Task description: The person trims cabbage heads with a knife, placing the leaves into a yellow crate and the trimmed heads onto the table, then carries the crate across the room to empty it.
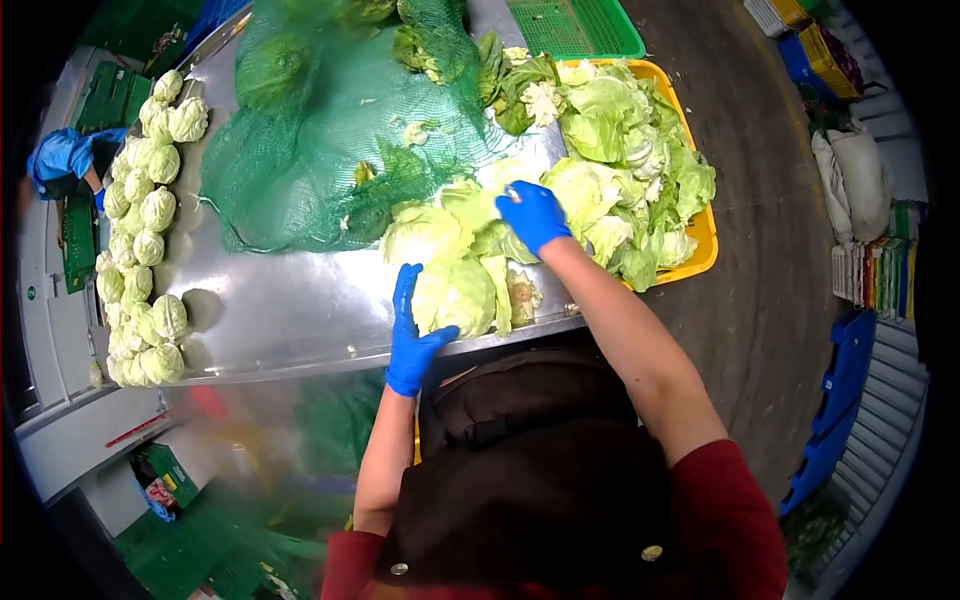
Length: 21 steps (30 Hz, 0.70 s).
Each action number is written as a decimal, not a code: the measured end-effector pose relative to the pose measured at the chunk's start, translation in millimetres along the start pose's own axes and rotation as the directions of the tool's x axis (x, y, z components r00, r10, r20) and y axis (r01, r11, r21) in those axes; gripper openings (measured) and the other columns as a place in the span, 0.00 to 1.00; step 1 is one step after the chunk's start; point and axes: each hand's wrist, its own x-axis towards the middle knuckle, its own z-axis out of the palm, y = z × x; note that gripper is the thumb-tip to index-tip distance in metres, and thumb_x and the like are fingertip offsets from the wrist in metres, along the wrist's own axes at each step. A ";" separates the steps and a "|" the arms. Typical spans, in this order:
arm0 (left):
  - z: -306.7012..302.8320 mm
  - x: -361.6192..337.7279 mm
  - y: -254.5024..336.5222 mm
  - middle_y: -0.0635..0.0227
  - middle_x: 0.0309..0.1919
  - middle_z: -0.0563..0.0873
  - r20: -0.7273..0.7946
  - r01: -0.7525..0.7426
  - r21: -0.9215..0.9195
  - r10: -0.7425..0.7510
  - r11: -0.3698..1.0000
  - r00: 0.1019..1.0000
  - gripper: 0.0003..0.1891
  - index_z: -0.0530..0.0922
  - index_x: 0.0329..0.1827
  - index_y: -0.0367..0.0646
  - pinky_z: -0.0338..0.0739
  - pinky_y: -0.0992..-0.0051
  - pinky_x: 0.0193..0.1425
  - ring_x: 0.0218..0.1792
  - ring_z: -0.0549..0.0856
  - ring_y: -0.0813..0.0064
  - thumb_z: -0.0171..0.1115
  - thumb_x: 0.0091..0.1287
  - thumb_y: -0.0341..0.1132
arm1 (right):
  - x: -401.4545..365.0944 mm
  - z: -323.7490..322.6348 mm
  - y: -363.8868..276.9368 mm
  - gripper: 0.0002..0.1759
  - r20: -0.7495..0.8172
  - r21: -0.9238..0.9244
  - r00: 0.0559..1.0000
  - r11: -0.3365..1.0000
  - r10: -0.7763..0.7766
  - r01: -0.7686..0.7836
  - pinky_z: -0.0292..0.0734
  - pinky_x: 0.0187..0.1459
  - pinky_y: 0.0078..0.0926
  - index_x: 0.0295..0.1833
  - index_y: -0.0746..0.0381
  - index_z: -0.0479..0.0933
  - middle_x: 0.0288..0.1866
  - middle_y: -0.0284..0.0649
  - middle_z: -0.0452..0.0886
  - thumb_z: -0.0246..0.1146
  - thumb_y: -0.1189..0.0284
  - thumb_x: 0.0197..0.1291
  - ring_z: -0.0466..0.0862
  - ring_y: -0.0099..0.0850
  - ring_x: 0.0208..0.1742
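Observation:
My left hand (413, 335), in a blue glove, has its thumb and fingers spread around the near left side of a pale green cabbage head (452, 296) at the steel table's front edge. Up and to the right, my right hand (533, 215), also gloved in blue, is curled over loose leaves; what its fingers hold, if anything, is too small to tell. Loose cabbage leaves (425, 234) lie between and behind my hands. Many more leaves (605, 120) are heaped in a yellow crate (707, 245) to the right.
Green netting (330, 150) covers the back middle of the steel table (270, 305). Several trimmed heads (158, 210) line its left edge. A green crate (580, 28) stands behind the yellow one. At the far left is a person in blue (65, 160).

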 end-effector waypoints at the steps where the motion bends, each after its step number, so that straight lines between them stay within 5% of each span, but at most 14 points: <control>1: -1.7 1.5 0.5 0.60 0.71 0.59 -0.019 0.019 -0.040 -0.020 0.999 1.000 0.47 0.58 0.72 0.41 0.51 0.65 0.75 0.73 0.57 0.63 0.73 0.46 0.29 | -13.3 -16.4 -7.8 0.26 0.045 -0.040 0.999 0.999 0.018 -0.017 0.76 0.46 0.42 0.51 0.60 0.77 0.42 0.53 0.82 0.62 0.52 0.54 0.81 0.50 0.43; 4: 2.6 6.8 12.2 0.60 0.68 0.65 -0.078 0.123 -0.145 -0.135 0.982 0.988 0.45 0.60 0.71 0.41 0.59 0.67 0.72 0.68 0.65 0.65 0.72 0.47 0.29 | -56.5 -25.0 -34.6 0.33 0.036 0.070 0.991 0.989 -0.131 0.128 0.76 0.47 0.42 0.56 0.60 0.75 0.43 0.53 0.82 0.62 0.46 0.53 0.82 0.50 0.44; 6: 11.2 15.1 24.1 0.60 0.65 0.69 -0.136 0.221 -0.189 -0.249 0.957 0.959 0.43 0.62 0.70 0.40 0.65 0.68 0.68 0.65 0.70 0.66 0.72 0.48 0.30 | -74.0 -15.3 -34.8 0.37 0.247 0.048 0.959 0.990 -0.139 0.131 0.76 0.48 0.41 0.56 0.59 0.76 0.42 0.52 0.82 0.62 0.41 0.51 0.82 0.49 0.44; 7: 5.5 18.2 13.7 0.59 0.61 0.73 -0.155 0.162 -0.120 -0.179 0.980 0.972 0.38 0.64 0.68 0.40 0.69 0.69 0.64 0.60 0.75 0.67 0.69 0.52 0.31 | -71.0 -9.4 -28.9 0.30 0.349 0.012 0.932 0.995 -0.093 0.094 0.76 0.47 0.41 0.50 0.59 0.78 0.40 0.53 0.82 0.62 0.46 0.53 0.82 0.49 0.44; 10: -10.7 19.7 1.9 0.58 0.60 0.75 -0.110 0.175 -0.397 -0.236 0.901 0.965 0.33 0.65 0.68 0.40 0.69 0.68 0.65 0.60 0.75 0.65 0.66 0.57 0.32 | -46.9 3.9 22.0 0.22 0.353 0.125 0.915 0.979 -0.196 0.162 0.76 0.45 0.42 0.42 0.60 0.79 0.38 0.53 0.81 0.61 0.52 0.54 0.81 0.49 0.43; 12: -16.1 19.5 -4.3 0.57 0.61 0.75 -0.085 0.248 -0.573 -0.358 0.781 0.930 0.30 0.64 0.69 0.41 0.69 0.64 0.66 0.61 0.75 0.61 0.58 0.64 0.40 | -31.7 -6.5 43.4 0.16 0.243 0.043 0.962 0.992 -0.129 0.122 0.76 0.42 0.43 0.36 0.61 0.77 0.37 0.52 0.81 0.59 0.58 0.54 0.81 0.49 0.41; 14: -17.3 20.4 -14.5 0.57 0.62 0.74 -0.053 0.271 -0.781 -0.493 0.563 0.868 0.31 0.64 0.69 0.41 0.68 0.61 0.67 0.63 0.74 0.58 0.55 0.66 0.46 | -15.4 -32.3 46.7 0.14 0.089 -0.259 0.996 0.966 0.026 -0.002 0.77 0.40 0.42 0.37 0.59 0.77 0.37 0.49 0.82 0.59 0.60 0.56 0.82 0.49 0.39; 16: -2.8 27.5 5.4 0.57 0.67 0.69 0.086 0.312 -0.877 -0.518 0.366 0.851 0.33 0.61 0.71 0.44 0.65 0.54 0.69 0.65 0.72 0.53 0.48 0.68 0.55 | -19.1 -59.8 27.0 0.12 -0.135 -0.233 0.984 0.969 -0.115 0.081 0.78 0.38 0.41 0.42 0.58 0.77 0.38 0.47 0.83 0.62 0.62 0.57 0.83 0.47 0.37; 17: 8.4 31.7 20.3 0.56 0.68 0.68 0.148 0.317 -0.911 -0.508 0.264 0.849 0.34 0.61 0.72 0.45 0.65 0.51 0.68 0.65 0.71 0.52 0.47 0.68 0.57 | -21.2 -59.2 20.9 0.15 -0.282 -0.122 0.921 0.962 -0.270 0.244 0.79 0.37 0.38 0.47 0.55 0.77 0.41 0.44 0.83 0.65 0.62 0.56 0.83 0.45 0.36; 18: 17.6 33.5 33.5 0.56 0.69 0.66 0.208 0.322 -0.933 -0.491 0.159 0.846 0.35 0.60 0.72 0.46 0.64 0.48 0.68 0.65 0.71 0.51 0.46 0.68 0.59 | -33.9 -74.1 -14.3 0.19 -0.214 -0.069 0.942 0.966 -0.258 0.249 0.79 0.35 0.34 0.51 0.55 0.77 0.44 0.42 0.82 0.67 0.60 0.55 0.83 0.41 0.34; 19: 22.9 34.0 43.1 0.54 0.69 0.65 0.246 0.406 -0.898 -0.568 0.171 0.785 0.37 0.60 0.72 0.48 0.67 0.39 0.63 0.66 0.69 0.49 0.43 0.67 0.64 | -49.3 -77.8 -42.8 0.24 -0.161 0.049 0.953 0.962 -0.258 0.269 0.77 0.34 0.27 0.58 0.56 0.76 0.44 0.42 0.82 0.68 0.61 0.56 0.81 0.26 0.31; 20: 23.6 36.0 39.0 0.53 0.69 0.66 0.277 0.437 -0.887 -0.585 0.150 0.762 0.37 0.60 0.72 0.48 0.68 0.39 0.61 0.65 0.70 0.48 0.43 0.67 0.64 | -53.5 -59.3 -38.5 0.30 -0.094 0.264 0.931 0.893 -0.352 0.365 0.78 0.39 0.26 0.62 0.57 0.73 0.54 0.43 0.80 0.70 0.59 0.55 0.81 0.24 0.35; 21: 23.4 37.7 31.0 0.52 0.68 0.67 0.308 0.469 -0.874 -0.600 0.129 0.738 0.38 0.59 0.72 0.49 0.70 0.38 0.58 0.64 0.71 0.48 0.43 0.67 0.65 | -65.2 -65.3 -58.9 0.36 0.180 0.278 0.952 0.941 -0.249 0.193 0.78 0.45 0.26 0.66 0.57 0.69 0.59 0.44 0.77 0.72 0.58 0.52 0.82 0.28 0.41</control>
